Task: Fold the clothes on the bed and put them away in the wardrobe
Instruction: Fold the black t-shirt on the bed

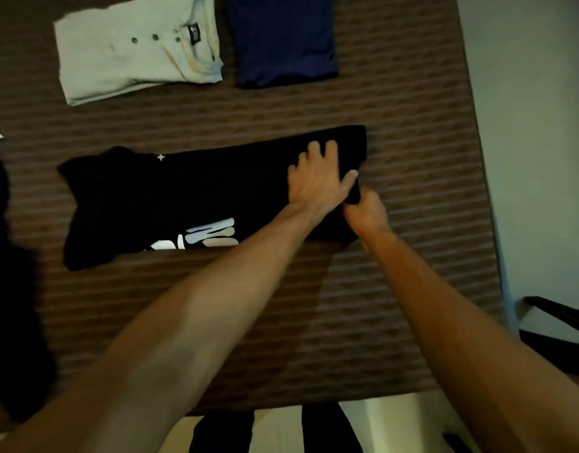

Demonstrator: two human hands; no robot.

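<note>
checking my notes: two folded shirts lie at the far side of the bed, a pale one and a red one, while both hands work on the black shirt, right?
Not quite. In the head view, the folded shirt beside the pale shirt is dark blue, not red. The rest stands: the left hand and right hand are on the black shirt.

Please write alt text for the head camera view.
A left hand presses flat on a black printed T-shirt on a striped bed while the right hand grips its hem; a folded cream shirt and navy garment lie beyond.

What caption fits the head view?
Left hand presses the black shirt flat while right hand grips its end.
</note>
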